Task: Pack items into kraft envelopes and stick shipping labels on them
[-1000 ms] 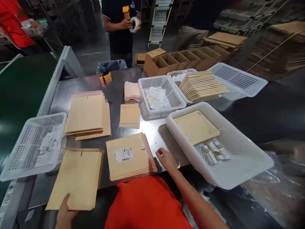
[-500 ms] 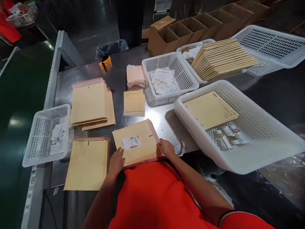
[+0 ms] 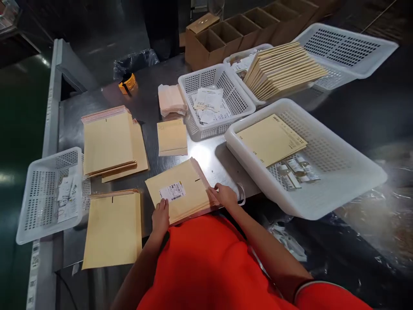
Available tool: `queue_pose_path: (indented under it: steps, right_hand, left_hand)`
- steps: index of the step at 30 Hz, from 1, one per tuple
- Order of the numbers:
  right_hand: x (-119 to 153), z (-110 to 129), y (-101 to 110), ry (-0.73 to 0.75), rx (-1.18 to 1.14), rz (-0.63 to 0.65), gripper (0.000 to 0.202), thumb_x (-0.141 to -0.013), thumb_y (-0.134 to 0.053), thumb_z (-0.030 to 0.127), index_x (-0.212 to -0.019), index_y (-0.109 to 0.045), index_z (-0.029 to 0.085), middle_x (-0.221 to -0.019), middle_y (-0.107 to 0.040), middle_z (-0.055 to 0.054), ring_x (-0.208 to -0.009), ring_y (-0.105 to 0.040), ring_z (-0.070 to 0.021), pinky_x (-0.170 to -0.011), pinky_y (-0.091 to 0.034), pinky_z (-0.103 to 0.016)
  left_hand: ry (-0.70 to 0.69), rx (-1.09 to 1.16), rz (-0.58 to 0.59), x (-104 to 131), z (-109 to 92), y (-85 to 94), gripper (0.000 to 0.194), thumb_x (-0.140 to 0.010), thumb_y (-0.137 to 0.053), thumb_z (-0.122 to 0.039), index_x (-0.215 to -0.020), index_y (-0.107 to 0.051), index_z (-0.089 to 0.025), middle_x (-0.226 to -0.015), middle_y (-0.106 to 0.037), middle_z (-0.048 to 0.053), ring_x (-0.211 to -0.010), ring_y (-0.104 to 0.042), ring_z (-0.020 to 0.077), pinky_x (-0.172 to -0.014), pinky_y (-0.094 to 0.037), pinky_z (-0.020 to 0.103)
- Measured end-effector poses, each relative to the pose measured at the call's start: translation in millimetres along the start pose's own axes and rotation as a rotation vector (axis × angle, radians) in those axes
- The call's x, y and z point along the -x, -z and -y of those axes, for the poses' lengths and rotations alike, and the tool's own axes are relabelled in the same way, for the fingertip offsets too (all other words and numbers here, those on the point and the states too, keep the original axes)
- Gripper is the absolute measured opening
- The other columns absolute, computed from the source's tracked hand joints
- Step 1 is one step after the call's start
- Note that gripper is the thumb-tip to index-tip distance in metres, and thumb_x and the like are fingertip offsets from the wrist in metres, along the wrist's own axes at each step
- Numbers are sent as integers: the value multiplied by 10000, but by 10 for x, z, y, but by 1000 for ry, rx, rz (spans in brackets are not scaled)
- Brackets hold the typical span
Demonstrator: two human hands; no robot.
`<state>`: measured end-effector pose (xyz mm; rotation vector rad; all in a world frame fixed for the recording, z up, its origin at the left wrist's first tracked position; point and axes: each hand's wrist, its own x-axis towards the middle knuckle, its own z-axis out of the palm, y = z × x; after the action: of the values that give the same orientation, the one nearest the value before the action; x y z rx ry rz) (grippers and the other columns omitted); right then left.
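Observation:
A small stack of padded envelopes (image 3: pixel 187 176) lies tilted at the table's front edge, against the red shirt. Its top envelope bears a white printed label (image 3: pixel 172 191). My left hand (image 3: pixel 160 215) rests on the stack's lower left edge beside the label, fingers pressed together, with the thumb hidden. At the flap side on the right, my right hand (image 3: pixel 225 195) pinches the edge of the stack between thumb and fingers. More envelopes lie to the left, in an upper pile (image 3: pixel 108 142) and a lower pile (image 3: pixel 112 230).
White baskets with papers stand at the left (image 3: pixel 48 196) and centre back (image 3: pixel 217 122). A large white tray (image 3: pixel 342 185) holds envelopes and bottles at right. Behind are upright envelopes (image 3: pixel 287 71), cardboard boxes (image 3: pixel 206 54) and an orange tape roll (image 3: pixel 127 83).
The camera view has shifted, so the table items appear further left. My right hand's fingers have changed position at the flap edge. My left hand has stayed on the stack.

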<state>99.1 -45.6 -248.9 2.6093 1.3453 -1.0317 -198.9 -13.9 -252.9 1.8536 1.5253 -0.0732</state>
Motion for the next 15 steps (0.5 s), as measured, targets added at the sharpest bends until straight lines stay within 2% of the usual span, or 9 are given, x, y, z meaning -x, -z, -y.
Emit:
queue_pose_path:
  steps: [2,5,7,11,12,15]
  right_hand:
    - [95,-223,-11,-8,-87,-40,506,-943,-300,525,-834,-651,178,-856,-702,-98,-851,-642,-226,-695,-436,-294]
    - [417,-735,-78,-63,-210,-119,541,-944,-219,529,-756,-609,204,-766,-683,-40,-764,-636,-185,-669,-454,-270]
    - [760,-1173,-152,-158,-256,-202,486,-918,-243,530,-750,-585,229,-725,-670,-37,-729,-639,-212,-651,-468,-307]
    - [1582,-2083,-356,-351,-317,-386,313,-815,-367,485,-639,-531,284,-746,-684,-104,-765,-672,-311,-684,-490,-427]
    - [1753,-2276,-412,-386,-333,-414,297,-775,-398,483,-577,-500,286,-688,-670,-121,-721,-674,-333,-665,-494,-455]
    - [2002,-2665,-536,-414,-390,-467,274,-655,-475,468,-448,-436,293,-504,-596,-108,-566,-652,-354,-592,-509,-499]
  left_hand:
    - [-5,20,6,11,-26,13,632,-703,-513,32,-1305,-510,-161,-1458,-443,187,-1351,-380,346,-1081,-343,479]
    - [-31,55,9,35,-55,24,558,-718,-516,-21,-1265,-527,-127,-1435,-438,231,-1364,-353,371,-1078,-319,494]
    - [-54,8,15,25,-38,8,540,-714,-517,-51,-1250,-529,-120,-1406,-452,256,-1348,-359,405,-1059,-319,541]
    - [-142,-320,51,-49,91,-83,564,-734,-439,-107,-1295,-487,-137,-1407,-461,235,-1282,-446,378,-995,-405,496]
    - [-166,-363,54,-69,135,-108,559,-737,-425,-125,-1292,-486,-132,-1398,-466,242,-1266,-462,380,-980,-417,494]
    - [-199,-391,47,-139,262,-154,527,-719,-442,-187,-1239,-524,-186,-1352,-510,220,-1243,-496,383,-966,-429,490]
